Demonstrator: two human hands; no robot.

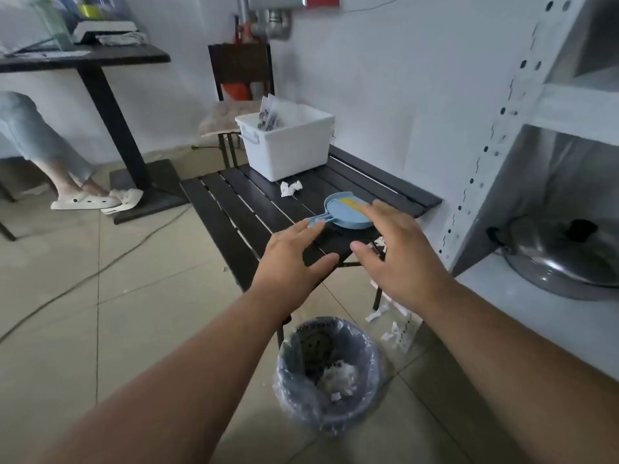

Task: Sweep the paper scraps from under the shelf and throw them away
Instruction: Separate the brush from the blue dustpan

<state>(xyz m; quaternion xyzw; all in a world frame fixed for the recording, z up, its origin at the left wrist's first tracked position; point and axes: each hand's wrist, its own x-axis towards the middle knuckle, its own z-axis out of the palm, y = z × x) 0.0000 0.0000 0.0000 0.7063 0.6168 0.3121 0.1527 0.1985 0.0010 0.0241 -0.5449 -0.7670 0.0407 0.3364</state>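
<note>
Here, a low black slatted table (234, 209) stands against the white wall, and everything else sits around it. On its near right part lies a small blue dustpan (348, 214) with a yellow comb-like strip at its far edge, its handle pointing toward the left. The left hand (294, 256) hovers over the table's near edge with fingers straight and spread, its fingertips at or just short of the dustpan's handle; it grips nothing, and whether it touches the handle cannot be told. The right hand (395, 249) is likewise flat and spread, holding nothing, its fingertips over the dustpan's near right rim.

Farther back on the table sits a white plastic bin (291, 145) with small bagged items inside, and just in front of that bin lies a crumpled white paper wad (290, 188).

On the tiled floor in front of the table's near end stands a round trash bin (330, 373) lined with a clear bag, with some white scraps inside. To the right of the table's near leg, paper scraps (392, 326) lie on the floor at the foot of a grey metal shelf (502, 155). A steel pot with a lid (562, 252) rests on the shelf's low tier.

Left of the table and well apart, another person's legs in pale sandals (90, 199) rest by a dark pedestal table (110, 105).
</note>
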